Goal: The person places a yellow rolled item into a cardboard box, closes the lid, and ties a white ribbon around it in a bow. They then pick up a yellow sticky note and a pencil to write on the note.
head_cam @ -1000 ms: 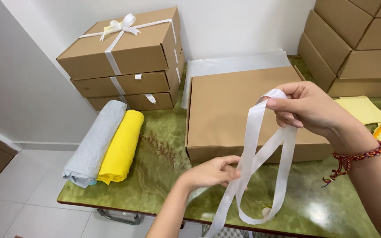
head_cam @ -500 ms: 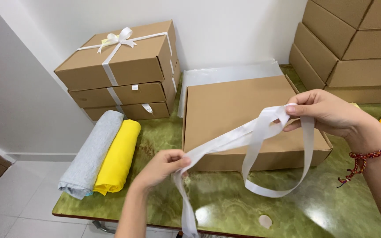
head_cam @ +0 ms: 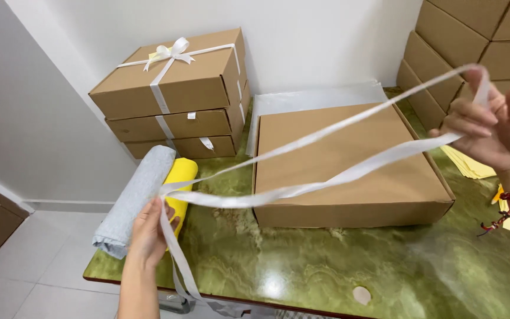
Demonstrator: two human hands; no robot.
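- My left hand [head_cam: 149, 233], nearest me at the surface's [head_cam: 302, 272] front edge, pinches a white ribbon [head_cam: 326, 177]; its tail hangs below the edge.
- My right hand [head_cam: 494, 127] is raised, fingers closed on the ribbon's far end — two strands stretch taut between my hands.
- Beneath them lies a flat brown box [head_cam: 349, 171], closed, not yet tied.
- Beside my left hand lie grey [head_cam: 137, 198] and yellow [head_cam: 181, 177] cloth rolls.
- Farther back, stacked boxes [head_cam: 172, 100] — already ribboned, the top one with a bow.
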